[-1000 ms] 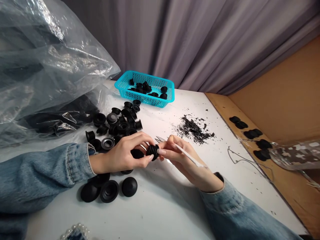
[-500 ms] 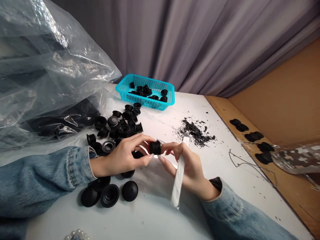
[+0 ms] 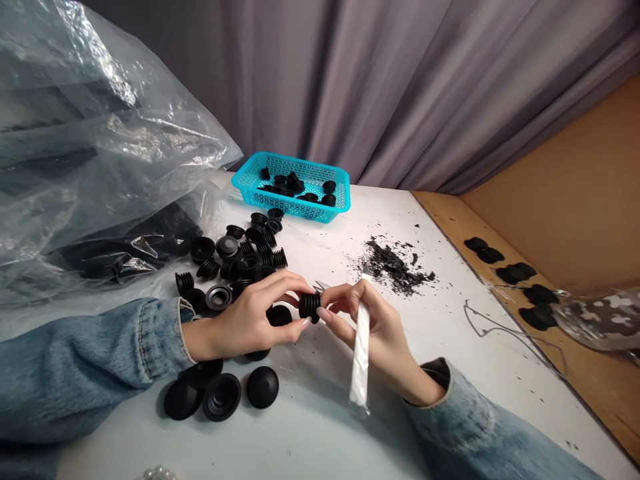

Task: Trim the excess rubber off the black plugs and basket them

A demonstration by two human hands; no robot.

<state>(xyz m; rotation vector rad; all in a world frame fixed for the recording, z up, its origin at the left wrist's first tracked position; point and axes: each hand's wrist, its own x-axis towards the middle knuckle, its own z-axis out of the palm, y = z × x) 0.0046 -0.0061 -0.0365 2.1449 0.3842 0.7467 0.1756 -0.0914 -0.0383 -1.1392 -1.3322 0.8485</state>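
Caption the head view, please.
Left hand and right hand hold a ribbed black plug, the right also a white-wrapped tool; turquoise basket behind.

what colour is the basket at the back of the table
The basket is bright turquoise blue, seen best in the head view.

Faded blue denim sleeves [image 3: 95,367]

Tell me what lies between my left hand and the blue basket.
A cluster of black pieces, many ribbed, lies there on the white tabletop; the head view shows it.
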